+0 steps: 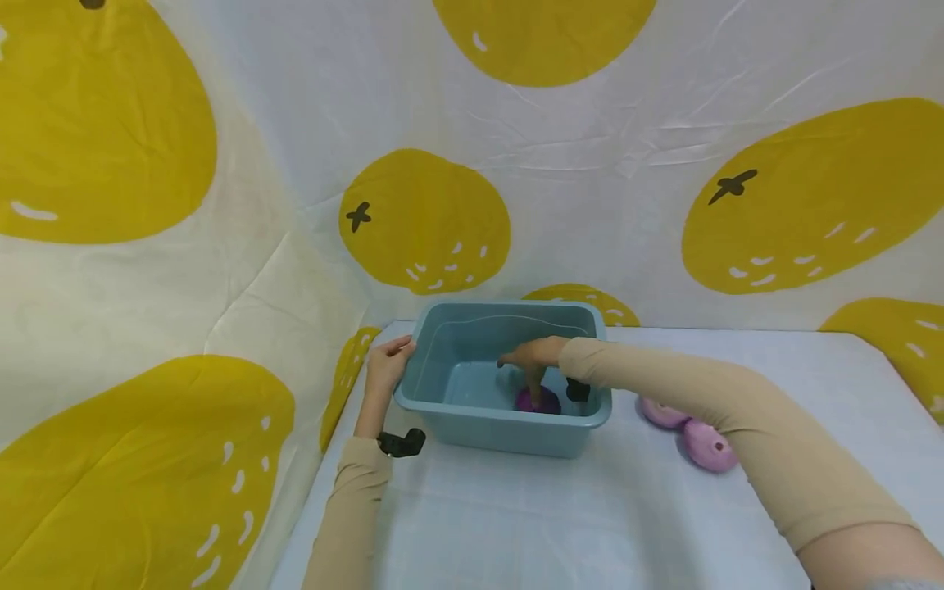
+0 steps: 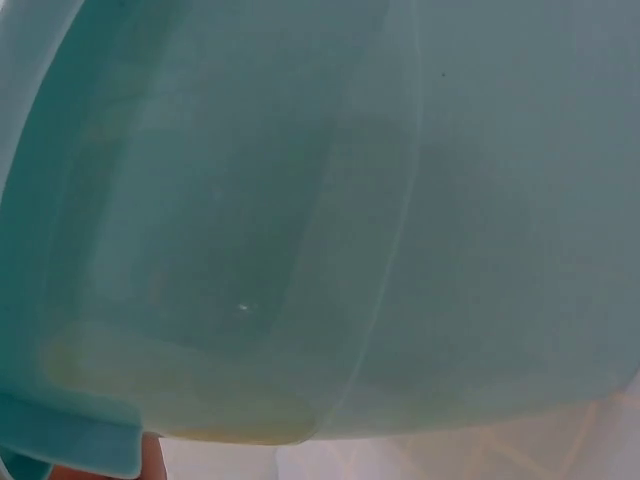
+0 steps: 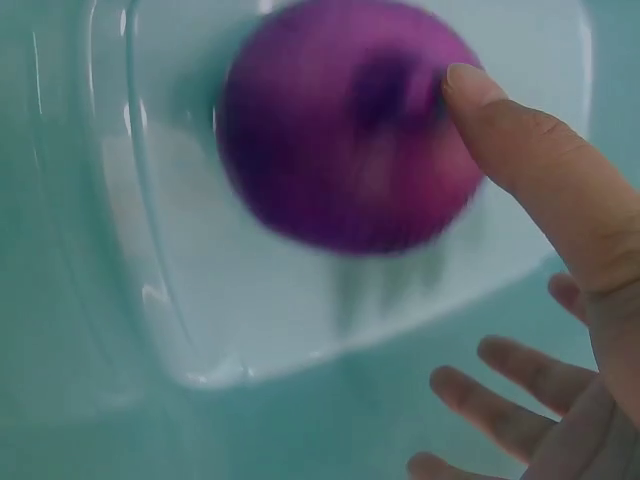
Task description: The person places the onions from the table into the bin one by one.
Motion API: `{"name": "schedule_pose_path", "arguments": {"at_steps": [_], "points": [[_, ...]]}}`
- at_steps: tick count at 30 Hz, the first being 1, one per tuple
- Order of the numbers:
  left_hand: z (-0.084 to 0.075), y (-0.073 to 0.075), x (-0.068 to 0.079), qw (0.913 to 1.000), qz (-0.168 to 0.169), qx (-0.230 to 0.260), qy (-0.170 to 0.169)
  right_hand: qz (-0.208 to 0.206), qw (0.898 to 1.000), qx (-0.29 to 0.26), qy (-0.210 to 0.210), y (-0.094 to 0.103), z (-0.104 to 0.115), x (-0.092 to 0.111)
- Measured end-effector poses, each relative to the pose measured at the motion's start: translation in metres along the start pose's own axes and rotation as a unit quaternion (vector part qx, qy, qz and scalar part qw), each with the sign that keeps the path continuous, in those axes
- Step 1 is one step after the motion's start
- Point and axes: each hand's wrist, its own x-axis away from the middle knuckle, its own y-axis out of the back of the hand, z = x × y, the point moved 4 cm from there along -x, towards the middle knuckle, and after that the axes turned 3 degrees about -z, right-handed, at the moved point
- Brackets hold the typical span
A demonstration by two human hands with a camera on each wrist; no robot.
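Note:
A blue-green plastic tub (image 1: 487,415) stands on the table. My left hand (image 1: 388,366) holds its left rim; in the left wrist view, only a bit of finger (image 2: 150,458) shows beneath the rim. My right hand (image 1: 537,354) reaches down inside the tub over a round purple onion (image 1: 538,400) on its floor. In the right wrist view, the thumb tip overlaps the onion (image 3: 340,130) beside its small nub, while the other fingers (image 3: 500,405) are spread away from it.
Two lighter purple onions, one nearer (image 1: 708,447) and one partly behind the sleeve (image 1: 662,412), lie on the white-covered table (image 1: 560,524) right of the tub. A white cloth wall (image 1: 605,197) with yellow fruit prints rises behind and at the left.

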Motion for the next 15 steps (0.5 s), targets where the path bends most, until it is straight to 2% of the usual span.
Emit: {"name": "schedule_pose_path", "arguments": {"at_steps": [4, 11, 15], "points": [[0.0, 0.0, -0.001, 1.0, 0.003, -0.003, -0.002, -0.019, 1.0, -0.015, 0.007, 0.012, -0.003, 0.01], [0.002, 0.001, -0.002, 0.9999, 0.009, -0.006, 0.011, -0.006, 0.999, -0.039, 0.015, 0.025, -0.002, 0.03], [0.0, 0.0, 0.0, 0.9997, 0.013, -0.009, 0.017, -0.018, 0.998, -0.048, 0.034, 0.028, -0.002, 0.039]]}}
